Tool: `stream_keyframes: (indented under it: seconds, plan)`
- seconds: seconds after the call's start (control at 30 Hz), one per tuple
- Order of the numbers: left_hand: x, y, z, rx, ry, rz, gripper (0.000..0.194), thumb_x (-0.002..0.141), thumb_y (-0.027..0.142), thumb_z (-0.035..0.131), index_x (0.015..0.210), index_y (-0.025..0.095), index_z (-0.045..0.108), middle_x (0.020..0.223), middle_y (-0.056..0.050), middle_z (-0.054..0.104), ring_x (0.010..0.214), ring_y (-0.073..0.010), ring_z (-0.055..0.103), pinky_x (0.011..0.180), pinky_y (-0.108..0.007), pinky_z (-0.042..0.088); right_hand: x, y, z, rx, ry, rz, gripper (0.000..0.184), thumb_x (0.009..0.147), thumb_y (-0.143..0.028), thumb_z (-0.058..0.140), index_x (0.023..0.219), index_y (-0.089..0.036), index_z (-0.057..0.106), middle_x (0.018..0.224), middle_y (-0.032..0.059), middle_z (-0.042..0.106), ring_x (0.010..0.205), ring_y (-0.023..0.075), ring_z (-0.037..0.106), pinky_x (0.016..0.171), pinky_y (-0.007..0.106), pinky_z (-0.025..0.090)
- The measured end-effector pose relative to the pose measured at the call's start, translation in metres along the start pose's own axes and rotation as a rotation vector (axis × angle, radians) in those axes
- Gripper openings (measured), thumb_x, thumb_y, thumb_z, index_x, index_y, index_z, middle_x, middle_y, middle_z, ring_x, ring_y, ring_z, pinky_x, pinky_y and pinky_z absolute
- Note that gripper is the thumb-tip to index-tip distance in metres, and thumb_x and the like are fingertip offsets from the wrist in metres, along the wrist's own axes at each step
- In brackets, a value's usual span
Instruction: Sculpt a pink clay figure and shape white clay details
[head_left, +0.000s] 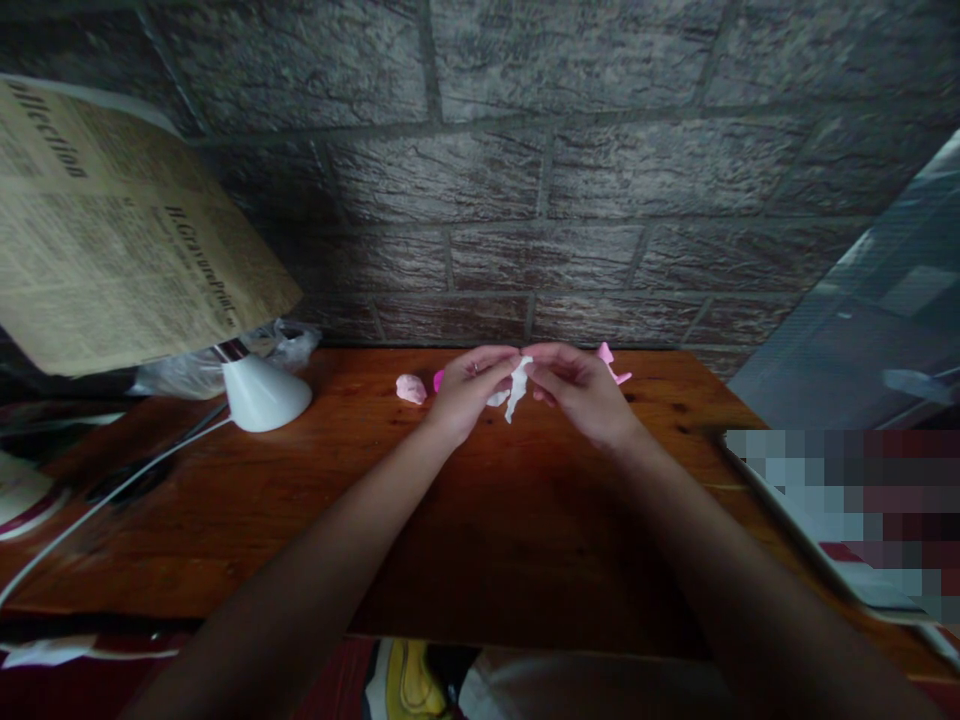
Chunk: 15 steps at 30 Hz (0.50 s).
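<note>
A thin, ragged white strip (517, 388) of soft material, clay or tissue, hangs between my hands above the far part of the table. My left hand (474, 388) pinches its top from the left. From the right, my right hand (574, 385) closes thumb and fingers on the same top end; the fingertips of both hands meet there. A pale pink lump (411, 388) lies left of my left hand. A bright magenta piece (439, 380) is partly hidden behind that hand. Beyond my right hand is a pink angular piece (606, 353), partly covered.
On the left of the wooden table (480, 560) stands a lamp with a white base (268, 395) and newsprint-patterned shade (135, 240). Its white cord (112, 505) crosses the tabletop. A clear plastic bag (289, 345) lies behind. A brick-patterned wall (487, 180) borders the back.
</note>
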<state>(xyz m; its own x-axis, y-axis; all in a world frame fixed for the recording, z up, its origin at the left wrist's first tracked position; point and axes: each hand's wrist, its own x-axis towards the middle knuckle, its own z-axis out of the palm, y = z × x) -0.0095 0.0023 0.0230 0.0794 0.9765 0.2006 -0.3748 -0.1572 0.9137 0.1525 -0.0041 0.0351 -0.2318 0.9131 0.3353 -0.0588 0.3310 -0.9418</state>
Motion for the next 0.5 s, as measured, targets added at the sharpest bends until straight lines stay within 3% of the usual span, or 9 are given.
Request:
stream_keyframes:
  seconds: [0.23, 0.5]
  plan:
    - [-0.0005, 0.0000, 0.0011, -0.044, 0.016, -0.043, 0.024, 0.066, 0.026, 0.089, 0.086, 0.019, 0.078, 0.089, -0.003, 0.077, 0.083, -0.0147, 0.071, 0.084, -0.030, 0.057, 0.0017, 0.0028, -0.0019, 0.015, 0.080, 0.000, 0.035, 0.072, -0.039, 0.083, 0.100, -0.022, 0.072, 0.087, 0.0025, 0.072, 0.066, 0.0124, 0.059, 0.061, 0.029, 0.049]
    - [0.0009, -0.0012, 0.0009, -0.076, 0.009, -0.051, 0.022, 0.066, 0.020, 0.087, 0.085, 0.020, 0.077, 0.086, -0.003, 0.077, 0.082, -0.0138, 0.071, 0.086, -0.032, 0.056, 0.0011, 0.0009, -0.0003, -0.002, 0.069, 0.035, 0.037, 0.070, -0.039, 0.085, 0.100, -0.021, 0.072, 0.092, 0.0046, 0.073, 0.071, 0.0142, 0.062, 0.060, 0.029, 0.049]
